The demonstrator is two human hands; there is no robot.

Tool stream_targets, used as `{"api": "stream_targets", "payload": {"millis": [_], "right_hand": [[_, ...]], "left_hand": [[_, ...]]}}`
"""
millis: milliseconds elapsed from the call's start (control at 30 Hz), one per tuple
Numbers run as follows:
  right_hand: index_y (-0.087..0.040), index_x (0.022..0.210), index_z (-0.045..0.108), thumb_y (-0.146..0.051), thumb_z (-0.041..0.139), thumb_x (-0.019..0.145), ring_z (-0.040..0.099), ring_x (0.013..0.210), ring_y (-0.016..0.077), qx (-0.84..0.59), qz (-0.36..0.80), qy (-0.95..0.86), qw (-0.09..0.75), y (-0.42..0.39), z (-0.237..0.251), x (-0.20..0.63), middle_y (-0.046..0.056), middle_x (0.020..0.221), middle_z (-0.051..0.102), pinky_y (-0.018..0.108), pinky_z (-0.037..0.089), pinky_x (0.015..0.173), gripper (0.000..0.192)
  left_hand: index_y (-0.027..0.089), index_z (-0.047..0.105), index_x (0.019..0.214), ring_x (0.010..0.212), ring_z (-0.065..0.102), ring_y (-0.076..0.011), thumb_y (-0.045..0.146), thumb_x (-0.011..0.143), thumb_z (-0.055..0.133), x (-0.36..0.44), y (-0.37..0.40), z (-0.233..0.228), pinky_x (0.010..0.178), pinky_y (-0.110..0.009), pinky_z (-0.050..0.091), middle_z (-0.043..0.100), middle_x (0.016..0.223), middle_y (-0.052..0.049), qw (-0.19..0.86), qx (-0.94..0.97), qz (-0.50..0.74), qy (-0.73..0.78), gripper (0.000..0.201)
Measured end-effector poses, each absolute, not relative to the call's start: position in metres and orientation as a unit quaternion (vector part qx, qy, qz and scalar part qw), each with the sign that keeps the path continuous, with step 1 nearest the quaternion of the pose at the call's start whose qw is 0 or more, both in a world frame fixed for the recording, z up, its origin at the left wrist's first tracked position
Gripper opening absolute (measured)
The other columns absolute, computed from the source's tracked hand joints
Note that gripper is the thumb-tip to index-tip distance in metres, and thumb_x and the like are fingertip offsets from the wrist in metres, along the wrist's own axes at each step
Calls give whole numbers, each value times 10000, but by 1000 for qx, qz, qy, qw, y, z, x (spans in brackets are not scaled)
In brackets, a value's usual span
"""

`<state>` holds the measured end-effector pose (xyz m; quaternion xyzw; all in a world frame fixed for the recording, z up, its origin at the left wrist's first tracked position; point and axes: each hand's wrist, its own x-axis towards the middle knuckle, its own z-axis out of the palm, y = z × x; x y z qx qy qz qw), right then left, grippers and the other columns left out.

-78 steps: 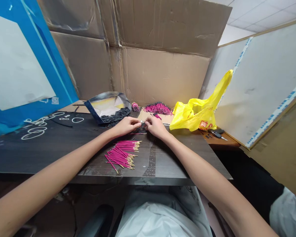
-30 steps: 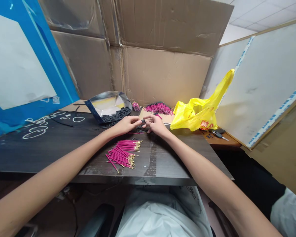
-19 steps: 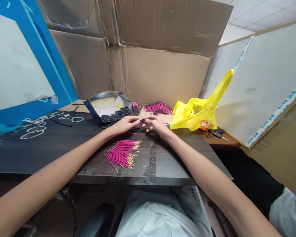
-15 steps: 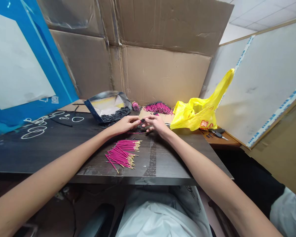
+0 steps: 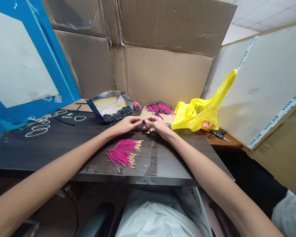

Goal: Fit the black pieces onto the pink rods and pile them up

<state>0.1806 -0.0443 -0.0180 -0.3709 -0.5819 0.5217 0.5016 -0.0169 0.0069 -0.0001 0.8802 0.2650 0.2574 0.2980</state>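
Observation:
My left hand [image 5: 128,124] is closed in a pinch, thumb against forefinger, over the back half of the table. Facing it almost tip to tip is my right hand [image 5: 157,125], also pinched, its lower fingers curled. A small black piece [image 5: 143,121] shows between the fingertips; its shape is mostly hidden. Below the hands lie thin pink rods [image 5: 123,154] with gold-coloured tips, in two loose groups. Black short tubes [image 5: 117,114] fill the mouth of an open dark bag [image 5: 96,110] behind my left hand. Pink pieces with dark ends [image 5: 160,108] are heaped on cardboard beyond my right hand.
A yellow plastic bag [image 5: 197,113] stands at the right, with keys [image 5: 219,134] beside it. White rubber bands [image 5: 38,128] lie at the left. Cardboard panels [image 5: 167,69] wall off the back. The dark table's front edge [image 5: 138,180] runs before my lap.
The view has shifted slightly, moving everything a little to the right. Both hands stay together, fingertips only slightly rearranged. A small pink bundle behind my right hand shows more fully.

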Motion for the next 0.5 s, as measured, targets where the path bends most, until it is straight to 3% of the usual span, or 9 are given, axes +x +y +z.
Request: {"api": "stream_targets", "payload": {"millis": [500], "right_hand": [[-182, 931, 577, -334, 544, 1012, 705, 712, 147, -365, 551, -552, 508, -46, -9, 182, 57, 861, 707, 222, 565, 533, 175]], "left_hand": [[163, 575, 792, 611, 459, -124, 560, 920, 551, -12, 6, 5, 585, -252, 353, 510, 662, 15, 332, 870, 272, 242, 418]]}}
